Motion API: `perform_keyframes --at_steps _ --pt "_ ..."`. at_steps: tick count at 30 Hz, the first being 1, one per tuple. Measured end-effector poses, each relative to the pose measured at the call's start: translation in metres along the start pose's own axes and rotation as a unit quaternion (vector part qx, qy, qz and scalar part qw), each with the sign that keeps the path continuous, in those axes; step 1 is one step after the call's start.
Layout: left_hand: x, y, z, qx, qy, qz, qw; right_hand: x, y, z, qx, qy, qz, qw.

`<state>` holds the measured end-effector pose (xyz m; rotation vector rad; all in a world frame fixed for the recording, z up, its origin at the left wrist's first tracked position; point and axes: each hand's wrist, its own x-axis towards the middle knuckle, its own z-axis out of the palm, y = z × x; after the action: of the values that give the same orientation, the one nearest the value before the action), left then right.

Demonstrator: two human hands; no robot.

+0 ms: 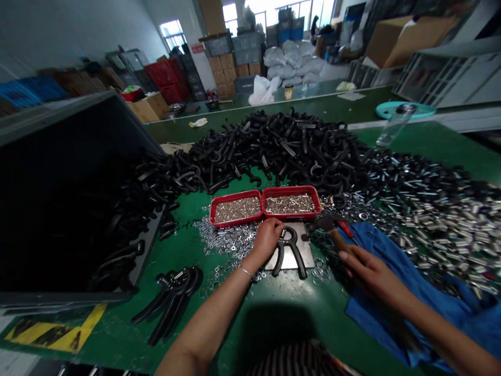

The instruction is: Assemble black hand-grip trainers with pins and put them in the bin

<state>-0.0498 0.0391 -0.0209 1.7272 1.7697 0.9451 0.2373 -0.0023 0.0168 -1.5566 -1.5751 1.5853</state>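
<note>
My left hand (268,237) is closed in a pinch at the upper end of a black two-handled clamp-like tool (290,244). Something small and shiny shows by the fingertips, too small to name. The tool lies with its handles spread toward me on a flat metal plate (305,256). My right hand (366,265) is wrapped around the wooden handle of a hammer (340,240), whose dark head is up and left of the hand, right of the plate. A red-handled tool (346,230) lies on a blue cloth (376,240) behind the hammer.
Two red trays (261,214) of small metal pins stand beyond the plate. Washers (230,237) are strewn to the left. Black handle parts (274,141) are heaped behind; metal cylinders (438,235) lie right. Assembled black tools (172,297) and a grey crate (146,250) are left.
</note>
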Motion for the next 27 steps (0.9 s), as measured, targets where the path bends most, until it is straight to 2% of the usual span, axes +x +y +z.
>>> perform_keyframes --at_steps 4,7,9,13,15,17,20,23,25,27 --pt "0.0 0.002 0.0 0.02 0.001 0.007 1.0 -0.001 -0.006 0.01 0.021 -0.025 0.012 0.999" --pt "-0.002 0.003 0.002 0.079 0.002 0.024 0.997 -0.002 -0.013 0.013 0.032 -0.03 0.022 0.999" --pt "-0.004 0.001 0.003 0.16 0.001 0.076 0.984 -0.002 -0.015 0.013 0.039 -0.033 0.02 0.999" --pt "-0.004 -0.002 0.006 0.315 -0.017 0.214 0.924 0.005 -0.013 0.011 0.022 -0.048 0.002 0.999" --pt "-0.005 -0.001 0.005 0.326 -0.025 0.215 0.92 0.012 -0.013 0.007 -0.011 -0.06 -0.002 0.998" --pt "-0.01 0.003 0.001 0.301 -0.009 0.176 0.937 0.017 -0.021 0.001 -0.082 -0.064 -0.027 0.994" --pt "-0.031 0.011 -0.007 0.257 0.02 0.144 0.956 0.019 -0.044 -0.004 -0.218 -0.027 -0.133 0.967" --pt "-0.056 0.015 -0.011 0.266 -0.011 0.192 0.945 0.019 -0.068 0.002 -0.287 0.052 -0.225 0.93" --pt "-0.068 0.016 -0.01 0.291 -0.034 0.211 0.932 0.026 -0.076 0.011 -0.333 0.07 -0.236 0.91" --pt "-0.073 0.016 -0.009 0.314 -0.046 0.209 0.925 0.038 -0.078 0.019 -0.401 0.026 -0.21 0.891"
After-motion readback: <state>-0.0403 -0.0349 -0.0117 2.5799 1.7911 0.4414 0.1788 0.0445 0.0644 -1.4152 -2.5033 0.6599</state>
